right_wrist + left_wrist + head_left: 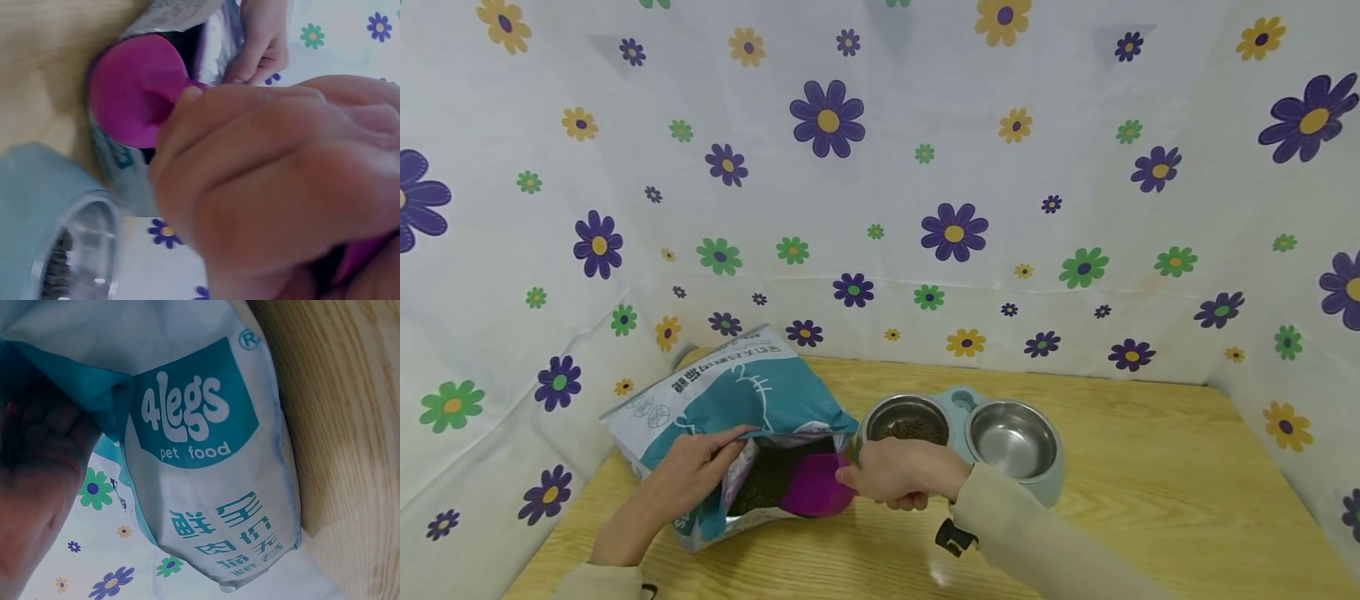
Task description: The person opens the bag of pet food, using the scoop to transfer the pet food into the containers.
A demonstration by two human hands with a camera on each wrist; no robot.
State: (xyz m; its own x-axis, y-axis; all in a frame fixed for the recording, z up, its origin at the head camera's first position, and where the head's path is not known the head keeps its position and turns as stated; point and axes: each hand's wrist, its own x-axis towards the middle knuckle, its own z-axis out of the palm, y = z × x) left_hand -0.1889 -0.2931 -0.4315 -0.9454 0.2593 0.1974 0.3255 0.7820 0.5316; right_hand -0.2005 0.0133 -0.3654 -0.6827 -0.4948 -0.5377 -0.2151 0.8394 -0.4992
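A teal and white pet food bag [760, 383] lies tilted on the table, its mouth facing me and brown kibble [763, 479] showing inside. My left hand [688, 475] grips the upper edge of the mouth; in the right wrist view its thumb and fingers pinch the foil rim. With curled fingers, my right hand [906, 471] holds a magenta scoop [816, 487] by its handle. The scoop's bowl is in the bag's mouth, and in the right wrist view its rounded underside [128, 87] shows. Printed lettering covers the bag's side [212, 506] in the left wrist view.
Just beyond my right hand stands a pale blue double feeder [1051, 487]. Its left steel bowl [943, 412] has kibble in it, while the right steel bowl [1011, 442] shows bare metal. A flowered cloth [880, 183] hangs behind the wooden table [1150, 483].
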